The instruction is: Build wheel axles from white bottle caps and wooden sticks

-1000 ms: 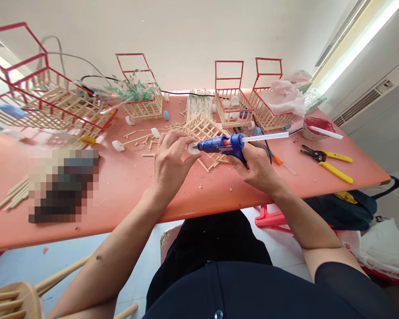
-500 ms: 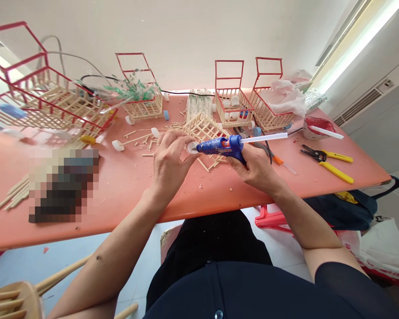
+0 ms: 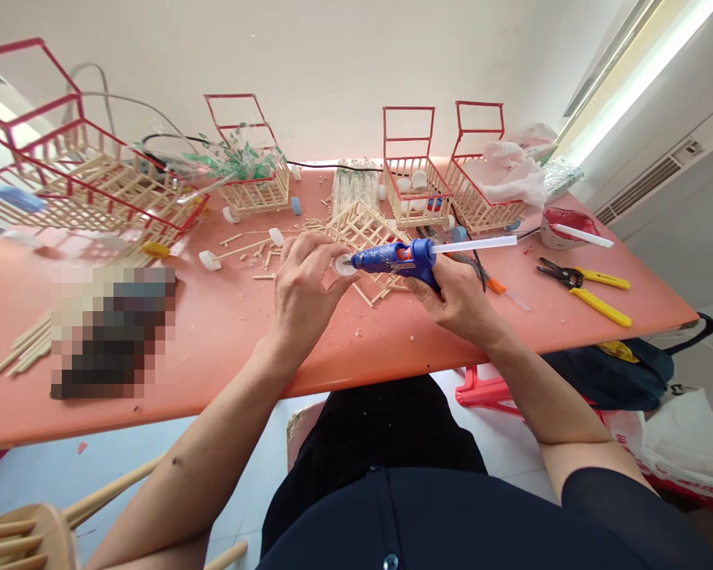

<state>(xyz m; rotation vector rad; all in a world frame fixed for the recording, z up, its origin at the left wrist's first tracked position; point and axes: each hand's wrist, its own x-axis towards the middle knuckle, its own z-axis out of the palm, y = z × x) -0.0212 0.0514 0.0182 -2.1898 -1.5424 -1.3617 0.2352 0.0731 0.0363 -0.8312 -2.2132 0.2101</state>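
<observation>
My right hand (image 3: pixel 457 297) is wrapped round the handle of a blue hot glue gun (image 3: pixel 386 259). A long translucent glue stick (image 3: pixel 478 244) sticks out of its back end. Between the thumb and fingers of my left hand (image 3: pixel 309 285) is a white bottle cap (image 3: pixel 342 266), its hollow side towards the gun. The gun's nozzle is at the cap; whether it touches I cannot tell. Behind the gun lies a lattice of thin wooden sticks (image 3: pixel 362 218), partly hidden by it. A stick with white caps on it (image 3: pixel 243 249) rests left of my left hand.
Red-rimmed stick baskets (image 3: pixel 416 190) stand along the wall, with a larger one (image 3: pixel 95 174) at the left. Yellow-handled wire strippers (image 3: pixel 600 305) and a red-stained cup (image 3: pixel 570 229) are on the right. Loose sticks (image 3: pixel 32 340) and a blurred dark object (image 3: pixel 116 332) lie on the left.
Hardly anything differs. Both hands stay in place with the gun's nozzle at the cap, and the view has shifted very slightly.
</observation>
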